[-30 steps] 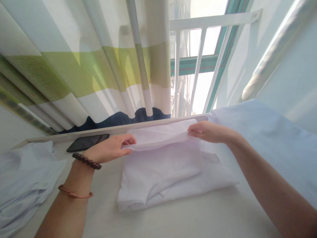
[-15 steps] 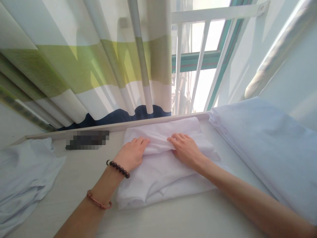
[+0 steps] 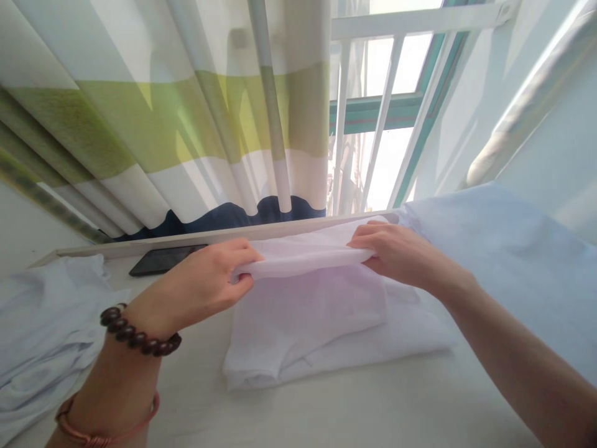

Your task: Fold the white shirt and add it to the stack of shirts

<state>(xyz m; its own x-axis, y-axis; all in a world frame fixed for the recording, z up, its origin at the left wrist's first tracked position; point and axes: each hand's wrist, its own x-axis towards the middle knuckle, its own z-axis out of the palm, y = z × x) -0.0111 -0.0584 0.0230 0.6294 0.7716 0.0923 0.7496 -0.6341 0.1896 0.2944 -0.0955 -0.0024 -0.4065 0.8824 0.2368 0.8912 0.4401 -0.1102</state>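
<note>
A folded piece of white cloth (image 3: pixel 308 305), perhaps a garment, lies on a pale tabletop (image 3: pixel 280 417). My left hand (image 3: pixel 209 277) pinches the left end of its upper fold, thumb below and fingers above. At the other end of that fold, my right hand (image 3: pixel 389 252) grips the fabric the same way. Between the two hands the fold is lifted and stretched taut, while the lower layers rest flat on the surface. Dark beads and a reddish cord bracelet circle my left wrist.
A black phone (image 3: pixel 158 261) lies just behind my left hand. Crumpled white cloth (image 3: pixel 41 330) covers the left side, and a larger white folded cloth (image 3: pixel 522 249) the right. A raised rim (image 3: pixel 135 244) runs along the back, before a striped curtain (image 3: pixel 186 124) and white window bars (image 3: pixel 382 106).
My hands have moved apart, from pressing on the middle of the cloth to gripping both ends of its upper fold. That fold is now raised and pulled straight.
</note>
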